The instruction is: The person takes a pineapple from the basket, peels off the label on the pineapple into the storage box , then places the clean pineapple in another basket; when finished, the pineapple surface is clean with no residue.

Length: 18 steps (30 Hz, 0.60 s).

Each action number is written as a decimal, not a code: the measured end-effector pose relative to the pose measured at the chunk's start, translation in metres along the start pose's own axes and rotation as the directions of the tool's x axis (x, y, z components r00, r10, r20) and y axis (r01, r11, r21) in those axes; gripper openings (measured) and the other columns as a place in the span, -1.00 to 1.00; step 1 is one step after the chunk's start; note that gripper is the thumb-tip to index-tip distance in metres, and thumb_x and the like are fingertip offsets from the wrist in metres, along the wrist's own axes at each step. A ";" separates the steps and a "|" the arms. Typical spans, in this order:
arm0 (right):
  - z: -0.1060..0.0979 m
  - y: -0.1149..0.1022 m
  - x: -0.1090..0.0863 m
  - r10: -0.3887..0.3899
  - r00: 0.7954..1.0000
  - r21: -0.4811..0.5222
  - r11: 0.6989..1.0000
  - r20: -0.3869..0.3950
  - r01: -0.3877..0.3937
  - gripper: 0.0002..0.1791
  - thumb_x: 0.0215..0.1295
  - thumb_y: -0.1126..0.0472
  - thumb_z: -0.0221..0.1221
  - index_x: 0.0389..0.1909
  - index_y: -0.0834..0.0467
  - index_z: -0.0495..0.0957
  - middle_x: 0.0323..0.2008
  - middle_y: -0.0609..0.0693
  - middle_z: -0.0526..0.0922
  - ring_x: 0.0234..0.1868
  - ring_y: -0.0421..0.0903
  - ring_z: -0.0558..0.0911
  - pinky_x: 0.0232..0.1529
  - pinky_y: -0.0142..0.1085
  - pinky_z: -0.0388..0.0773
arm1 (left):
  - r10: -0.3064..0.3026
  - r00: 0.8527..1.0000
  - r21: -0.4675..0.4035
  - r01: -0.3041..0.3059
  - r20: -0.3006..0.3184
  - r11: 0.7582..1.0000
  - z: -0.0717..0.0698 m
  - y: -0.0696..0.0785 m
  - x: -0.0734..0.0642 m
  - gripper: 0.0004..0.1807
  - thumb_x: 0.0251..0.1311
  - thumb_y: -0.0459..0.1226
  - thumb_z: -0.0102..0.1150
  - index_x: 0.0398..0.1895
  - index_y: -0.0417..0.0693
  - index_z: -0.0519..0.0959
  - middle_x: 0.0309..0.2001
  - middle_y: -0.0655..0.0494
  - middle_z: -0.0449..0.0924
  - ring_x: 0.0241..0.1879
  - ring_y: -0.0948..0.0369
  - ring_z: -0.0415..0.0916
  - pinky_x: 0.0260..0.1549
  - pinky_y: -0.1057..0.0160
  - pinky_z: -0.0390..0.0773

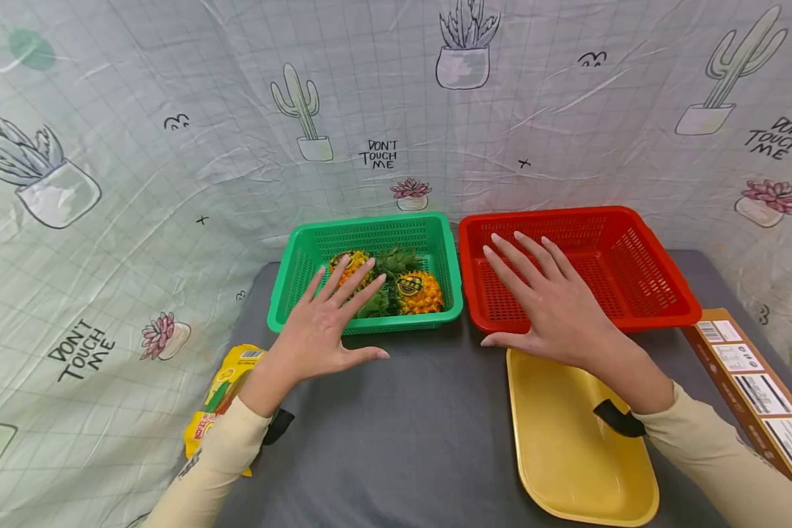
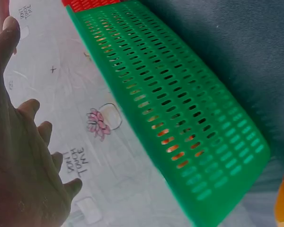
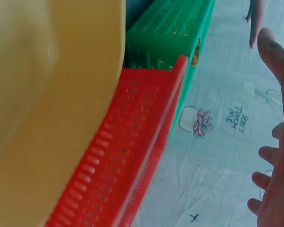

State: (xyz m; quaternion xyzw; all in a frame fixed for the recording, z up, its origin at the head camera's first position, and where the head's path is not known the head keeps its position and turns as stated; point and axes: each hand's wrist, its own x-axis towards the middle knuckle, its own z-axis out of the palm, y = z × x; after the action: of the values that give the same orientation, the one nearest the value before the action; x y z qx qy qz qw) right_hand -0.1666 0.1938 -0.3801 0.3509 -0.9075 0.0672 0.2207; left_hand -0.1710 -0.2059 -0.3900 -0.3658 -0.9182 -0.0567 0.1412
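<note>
My left hand hovers with spread fingers in front of the green basket, overlapping its front rim in the head view. Inside that basket lie two orange pineapples with dark labels and green leafy crowns. My right hand, fingers also spread and holding nothing, is raised over the front of the red basket. In the left wrist view the left hand is beside the green basket's slotted wall. The right wrist view has the right hand apart from the red basket.
A yellow tray sits below the right forearm. On the left, a yellow printed packet lies partly behind the left forearm. A long brown carton with white labels is at the right edge. Printed cloth hangs behind the grey table.
</note>
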 end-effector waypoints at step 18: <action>0.021 -0.027 0.024 -0.042 0.998 0.033 0.999 0.042 0.041 0.34 0.16 -0.65 0.16 0.73 0.08 -0.08 0.69 0.09 -0.02 0.63 0.22 0.02 0.57 0.15 -0.18 | -0.137 0.990 -0.002 0.137 0.043 0.991 0.030 -0.033 -0.038 0.18 0.18 0.50 0.16 0.75 0.22 0.01 0.70 0.09 -0.08 0.67 -0.01 -0.29 0.47 -0.34 -0.04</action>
State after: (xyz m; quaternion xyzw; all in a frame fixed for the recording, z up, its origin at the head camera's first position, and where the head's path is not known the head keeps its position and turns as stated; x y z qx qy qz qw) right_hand -0.1721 0.1527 -0.3891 0.3745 -0.9033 0.0696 0.1971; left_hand -0.1742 -0.2487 -0.4303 -0.3033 -0.9438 -0.0608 0.1165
